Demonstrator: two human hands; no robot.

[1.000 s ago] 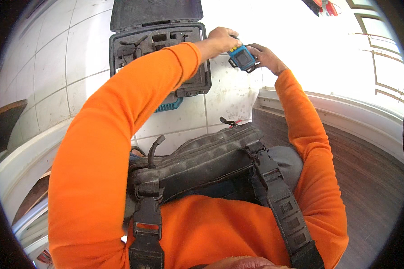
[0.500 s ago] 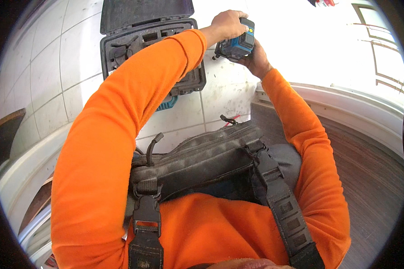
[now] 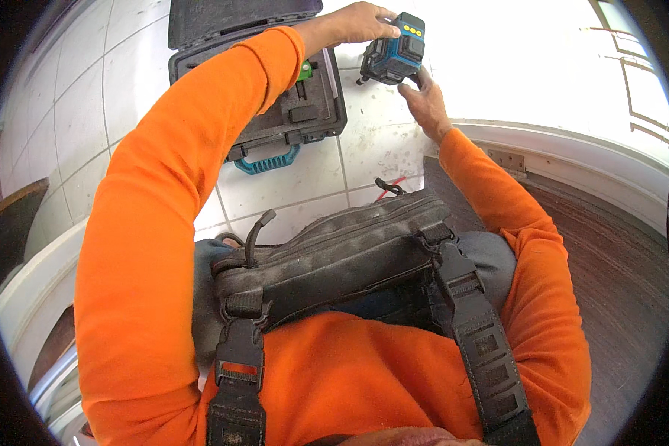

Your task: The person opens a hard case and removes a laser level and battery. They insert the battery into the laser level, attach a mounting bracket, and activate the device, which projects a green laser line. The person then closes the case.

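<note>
A blue and black laser level (image 3: 395, 52) with yellow buttons on its upper face is between my two hands, beyond the open case. My left hand (image 3: 358, 22) grips its upper left side, fingertips at the top edge. From below right, my right hand (image 3: 429, 106) reaches the near lower corner; its fingers go partly behind the tool and the thumb stands off to the side. A short dark knob or foot sticks out at the tool's lower left. Whether the tool rests on the floor or hangs just above it, I cannot tell.
An open black hard case (image 3: 323, 111) with foam compartments and a teal handle (image 3: 269, 161) lies on the white tiled floor (image 3: 137, 97). A green piece (image 3: 305, 70) sits inside. My black chest bag (image 3: 327, 260) is close below; a pale door-frame track (image 3: 572, 149) runs at right.
My left arm has shifted left and up, uncovering more of the case and its handle. The laser level has turned, showing more buttons, and my right hand's grip has loosened and slid lower.
</note>
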